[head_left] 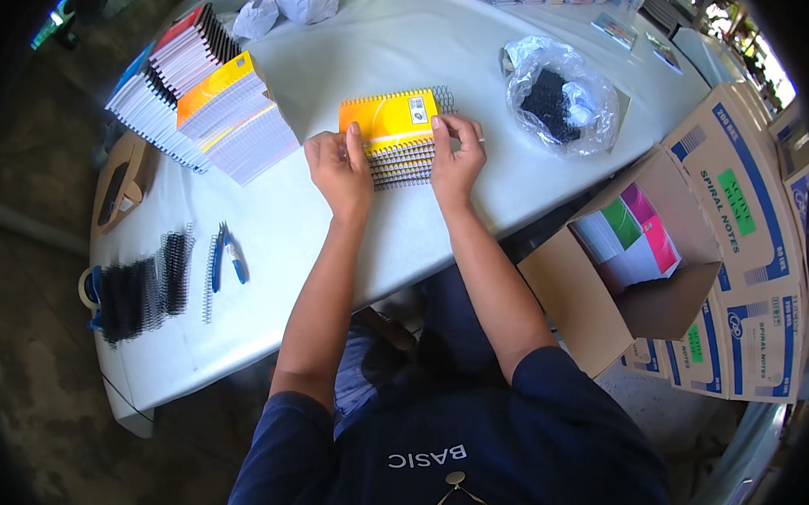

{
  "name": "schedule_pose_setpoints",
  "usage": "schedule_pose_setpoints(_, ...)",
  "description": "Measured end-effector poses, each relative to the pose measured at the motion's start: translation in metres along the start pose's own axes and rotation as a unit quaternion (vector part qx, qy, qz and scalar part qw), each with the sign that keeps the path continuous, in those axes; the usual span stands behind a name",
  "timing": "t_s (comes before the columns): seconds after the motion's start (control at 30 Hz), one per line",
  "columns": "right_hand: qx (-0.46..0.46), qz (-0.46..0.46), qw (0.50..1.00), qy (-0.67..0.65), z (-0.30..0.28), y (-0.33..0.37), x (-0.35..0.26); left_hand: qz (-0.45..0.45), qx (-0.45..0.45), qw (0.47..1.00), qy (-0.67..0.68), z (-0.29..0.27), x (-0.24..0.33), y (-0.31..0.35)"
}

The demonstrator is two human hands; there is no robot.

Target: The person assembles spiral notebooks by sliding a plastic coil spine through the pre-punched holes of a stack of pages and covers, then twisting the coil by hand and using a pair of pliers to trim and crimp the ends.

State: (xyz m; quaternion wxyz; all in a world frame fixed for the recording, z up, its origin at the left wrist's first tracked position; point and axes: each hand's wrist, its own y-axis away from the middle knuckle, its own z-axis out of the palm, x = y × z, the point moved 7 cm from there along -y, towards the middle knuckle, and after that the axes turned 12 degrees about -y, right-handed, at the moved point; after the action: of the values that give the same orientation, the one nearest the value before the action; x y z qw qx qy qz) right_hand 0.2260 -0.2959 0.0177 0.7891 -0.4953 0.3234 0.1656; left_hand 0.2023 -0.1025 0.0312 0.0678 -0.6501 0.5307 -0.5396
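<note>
Head view, looking down.

Yellow-covered notebooks [396,134]: a short stack, black spiral binding along its far right edge, lying at mid-table on the white table [422,242], set back from the near edge.

Left hand [338,169]: fingers curled round the stack's left side, thumb laid on the top cover.

Right hand [455,156]: fingers closed on the stack's right side, forefinger up on the cover, a ring on one finger.

Fanned piles of notebooks [205,103]: far left, reaching the table's left edge, well apart from the hands. Bare cloth lies between these piles and the held stack.

Black spiral coils [141,289]: a loose row at the near left corner, close to the edge.

Blue-handled pliers [226,254]: just right of the coils, with one loose wire coil beside them.

Clear plastic bag [561,93]: holds dark coils, right of the hands, open table between.

Open cardboard box [647,249]: off the table's right edge, with pink, green and white notebooks inside; more printed cartons behind it.
</note>
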Motion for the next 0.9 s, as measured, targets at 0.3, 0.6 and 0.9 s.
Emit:
schedule_pose_setpoints(0.3,0.021,0.023,0.999,-0.018,-0.003,0.001,0.006,-0.059,0.033,0.995,0.071,0.007,-0.012,-0.004)
schedule_pose_setpoints(0.6,-0.004,-0.012,1.000,0.021,-0.005,0.002,0.004,-0.013,0.074,0.997,-0.007,-0.017,-0.014,-0.026)
schedule_pose_setpoints(0.9,-0.042,-0.112,0.993,-0.007,0.003,0.018,-0.053,0.185,0.002,0.891,-0.414,-0.110,-0.040,-0.148)
